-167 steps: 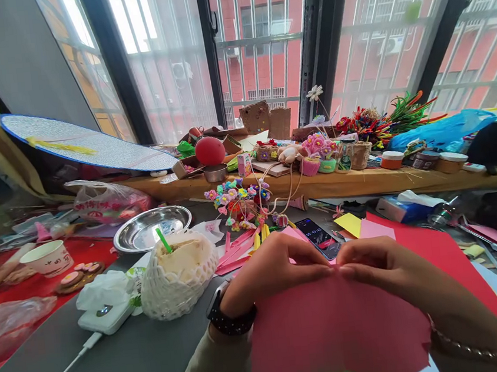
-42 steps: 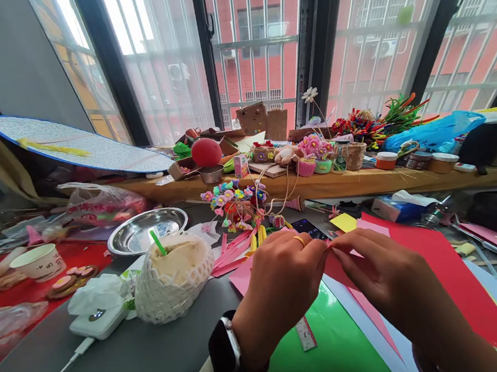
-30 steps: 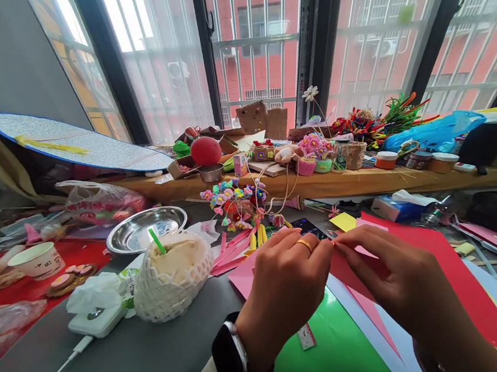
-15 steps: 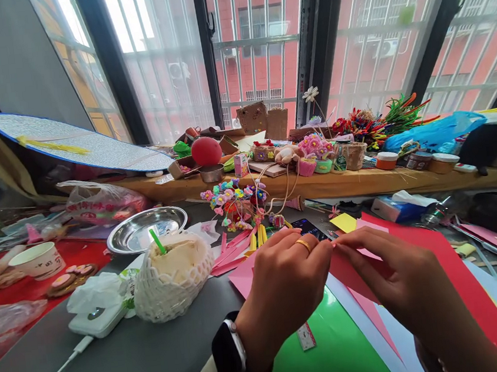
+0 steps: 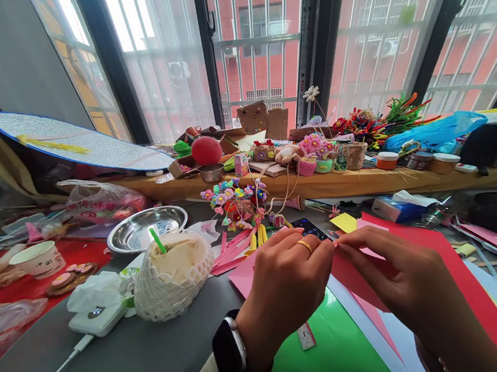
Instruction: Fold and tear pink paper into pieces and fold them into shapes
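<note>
My left hand (image 5: 292, 285), wearing a ring and a watch, is closed with its fingertips pressed together. My right hand (image 5: 394, 268) pinches close beside it, and the two nearly touch. Pink paper (image 5: 359, 284) shows below the meeting fingertips and behind the right fingers; the hands hide much of it and the exact fold cannot be made out. Beneath them lie a glossy green sheet (image 5: 328, 355), a red sheet (image 5: 456, 282) and pale blue paper (image 5: 406, 332). A phone (image 5: 309, 230) with a lit screen rests just beyond the fingers.
On the left stand a coconut in a white foam net (image 5: 174, 282), a steel plate (image 5: 116, 241), a paper cup (image 5: 38, 259) and a white device with a cable (image 5: 96, 323). Colourful craft flowers (image 5: 235, 202) and pink strips lie ahead. A cluttered ledge (image 5: 346, 184) runs below the window.
Both hands stay nearly in place, with only a very slight shift of the fingers. Nothing else has visibly moved.
</note>
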A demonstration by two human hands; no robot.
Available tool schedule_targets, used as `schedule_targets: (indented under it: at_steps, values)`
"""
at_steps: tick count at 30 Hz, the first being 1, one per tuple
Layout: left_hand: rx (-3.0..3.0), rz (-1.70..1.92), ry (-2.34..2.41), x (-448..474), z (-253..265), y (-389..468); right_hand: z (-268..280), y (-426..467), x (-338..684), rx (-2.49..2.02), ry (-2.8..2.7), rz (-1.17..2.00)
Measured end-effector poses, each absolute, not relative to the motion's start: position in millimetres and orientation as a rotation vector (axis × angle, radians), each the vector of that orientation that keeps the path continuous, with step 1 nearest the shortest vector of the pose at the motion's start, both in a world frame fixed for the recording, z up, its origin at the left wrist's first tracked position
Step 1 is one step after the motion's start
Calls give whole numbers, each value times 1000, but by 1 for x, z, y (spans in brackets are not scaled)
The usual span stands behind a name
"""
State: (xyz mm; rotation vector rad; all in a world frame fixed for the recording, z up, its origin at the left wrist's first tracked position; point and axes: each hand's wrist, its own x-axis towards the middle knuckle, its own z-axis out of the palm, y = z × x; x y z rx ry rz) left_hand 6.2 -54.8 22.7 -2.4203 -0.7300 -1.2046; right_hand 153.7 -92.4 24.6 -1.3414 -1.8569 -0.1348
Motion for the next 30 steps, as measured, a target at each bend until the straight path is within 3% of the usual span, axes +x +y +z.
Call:
schedule_targets:
  at_steps: [23, 30]
  values:
    - [-2498, -1201, -757, 5, 23, -54, 25, -93, 153, -1350, -1831, -79]
    - [-2871, -935, -834, -8, 26, -44, 24, -88, 160, -1417, -2132, 233]
